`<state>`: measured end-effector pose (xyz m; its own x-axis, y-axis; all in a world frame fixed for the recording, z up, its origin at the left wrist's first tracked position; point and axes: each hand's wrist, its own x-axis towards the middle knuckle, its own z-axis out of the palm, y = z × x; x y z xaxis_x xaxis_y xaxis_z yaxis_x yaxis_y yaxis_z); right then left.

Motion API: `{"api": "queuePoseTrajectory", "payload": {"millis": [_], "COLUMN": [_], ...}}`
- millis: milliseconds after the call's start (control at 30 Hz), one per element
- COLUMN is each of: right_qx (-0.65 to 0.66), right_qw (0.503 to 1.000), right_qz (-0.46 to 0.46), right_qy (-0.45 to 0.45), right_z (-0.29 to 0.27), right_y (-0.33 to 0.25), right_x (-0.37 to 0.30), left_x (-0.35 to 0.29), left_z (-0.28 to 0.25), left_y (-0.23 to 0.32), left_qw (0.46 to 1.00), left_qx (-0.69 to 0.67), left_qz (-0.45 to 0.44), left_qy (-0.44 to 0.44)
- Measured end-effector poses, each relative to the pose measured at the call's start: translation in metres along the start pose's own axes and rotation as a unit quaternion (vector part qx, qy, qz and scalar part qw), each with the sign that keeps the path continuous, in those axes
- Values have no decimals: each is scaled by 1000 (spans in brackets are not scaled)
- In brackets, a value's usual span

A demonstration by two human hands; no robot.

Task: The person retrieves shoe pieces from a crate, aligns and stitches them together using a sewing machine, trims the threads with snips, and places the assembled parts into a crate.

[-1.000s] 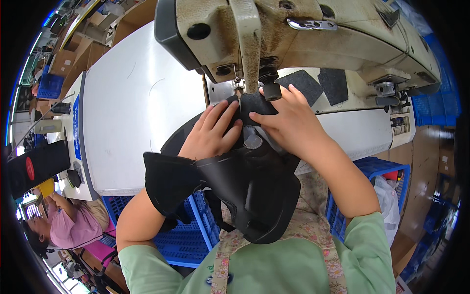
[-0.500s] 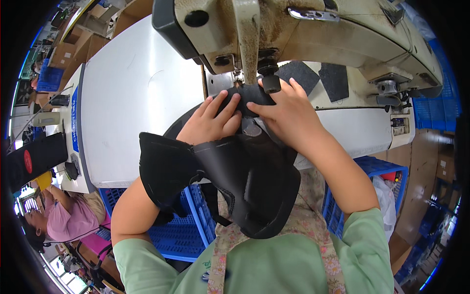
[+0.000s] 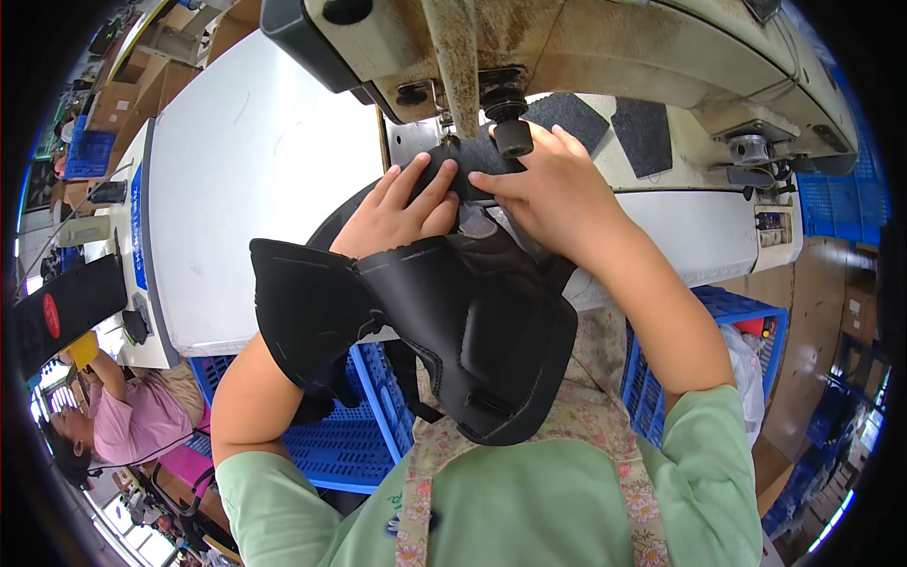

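Note:
A black stitched shoe upper [image 3: 430, 307], apparently leather, hangs over the near table edge toward my apron. Its far end lies under the needle area of a worn cream sewing machine [image 3: 605, 52]. My left hand [image 3: 392, 217] is on that end, fingers stretched forward and pressing it near the needle. Close by on the right, my right hand [image 3: 556, 198] grips the same end, thumb on top and the other fingers partly behind a black knob [image 3: 513, 138]. A greyish lining shows between the hands. The exact stitching spot is mostly hidden by the machine head.
Two dark fabric pieces [image 3: 641, 137] lie on the machine bed at the right. White tabletop [image 3: 255, 198] stretches to the left. Blue crates [image 3: 345, 449] stand below the table on both sides, the right one with a white bag [image 3: 742, 378]. Another person [image 3: 142, 416] sits far left.
The upper and both hands appear slightly higher and further left in the picture, along with the machine. Both hands keep nearly the same hold on the upper.

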<state>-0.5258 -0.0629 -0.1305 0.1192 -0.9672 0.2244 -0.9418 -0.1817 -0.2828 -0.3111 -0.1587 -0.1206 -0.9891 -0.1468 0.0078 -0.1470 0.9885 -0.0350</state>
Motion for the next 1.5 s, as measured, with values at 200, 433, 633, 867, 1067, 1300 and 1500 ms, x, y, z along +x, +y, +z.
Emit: {"api": "queuePoseTrajectory", "payload": {"millis": [200,433,633,867,1067,1300,1500], "right_qx": [3,-3,32,34,46,42,63], "right_qw": [1000,1000,999,999,999,999,997], "right_qz": [6,13,21,13,17,25,43], "right_qy": [-9,7,-10,-6,0,-6,-22], "right_z": [2,4,1,-1,2,0,0], "right_y": [1,8,13,14,14,12,9], "right_x": [1,9,14,15,15,14,16], "left_x": [2,8,10,11,11,14,9], "left_z": [-1,5,8,7,14,21,45], "left_y": [-2,-16,-20,-20,-25,-30,-31], "left_qw": [1000,1000,1000,999,1000,999,994], "left_qx": [-3,-4,-5,-16,-24,-15,-104], "left_qz": [0,9,4,-4,1,30,-34], "left_qy": [-3,12,25,37,19,-4,2]}}
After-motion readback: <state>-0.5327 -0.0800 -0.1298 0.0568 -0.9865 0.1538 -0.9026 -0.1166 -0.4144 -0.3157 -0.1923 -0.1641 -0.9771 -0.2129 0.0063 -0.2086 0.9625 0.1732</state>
